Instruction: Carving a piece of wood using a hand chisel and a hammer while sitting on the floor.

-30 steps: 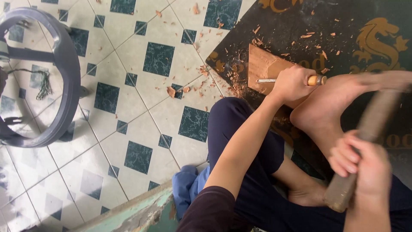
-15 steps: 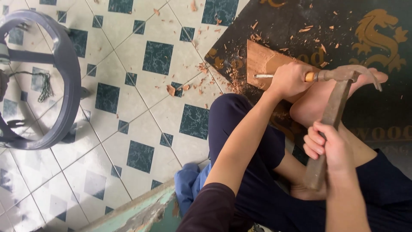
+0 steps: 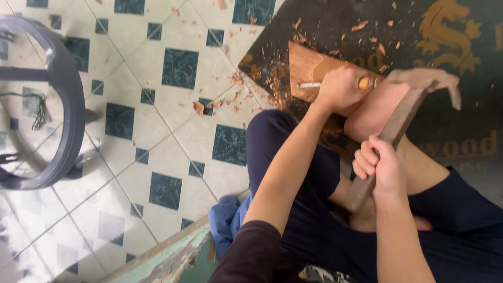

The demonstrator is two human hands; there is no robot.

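- Head view: the left hand (image 3: 340,86) is wrapped tight around a chisel (image 3: 335,84), yellowish handle end poking out on the right, metal blade sticking out to the left onto a reddish wooden block (image 3: 309,68).
- The block lies on a dark mat (image 3: 340,26) on the tiled floor (image 3: 157,105), pinned by the person's bare foot (image 3: 387,99). Chips are scattered all around it.
- The right hand (image 3: 380,170) is closed on the lower end of a long wooden mallet (image 3: 393,136), whose top end is up by the chisel handle; can't tell if it's touching.
- Doing this bit well, I'd say: keep the chisel low and steady, land the mallet square on the handle end, light taps, foot weight on the block so it doesn't skate.
- Chisel's long axis runs roughly left-right in frame, tip pointing left. Mallet runs diagonal, lower left to upper right.
- Off left there's a grey plastic stool (image 3: 47,105), and a blue cloth (image 3: 228,220) by the knee.
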